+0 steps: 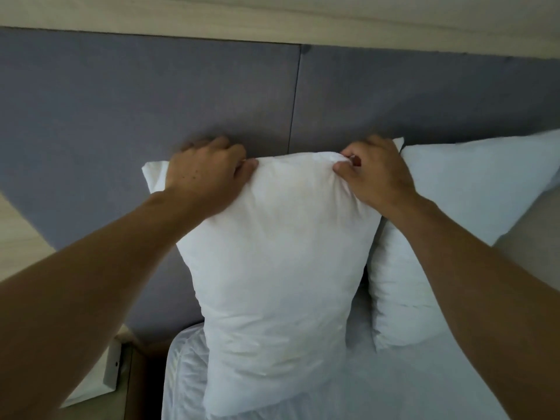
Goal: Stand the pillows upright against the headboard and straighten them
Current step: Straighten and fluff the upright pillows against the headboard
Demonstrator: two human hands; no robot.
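Note:
A white pillow (pixel 278 268) stands upright on the bed against the grey padded headboard (pixel 151 101). My left hand (pixel 206 174) grips the pillow's top edge near its left corner. My right hand (pixel 375 174) pinches the top edge near its right corner. A second white pillow (pixel 454 207) leans against the headboard just to the right, partly hidden behind my right arm and the first pillow.
A white sheet (pixel 394 383) covers the mattress below the pillows. A pale wooden strip (pixel 272 19) runs above the headboard. At the lower left, beside the bed, is a light wooden surface with a white object (pixel 100 383).

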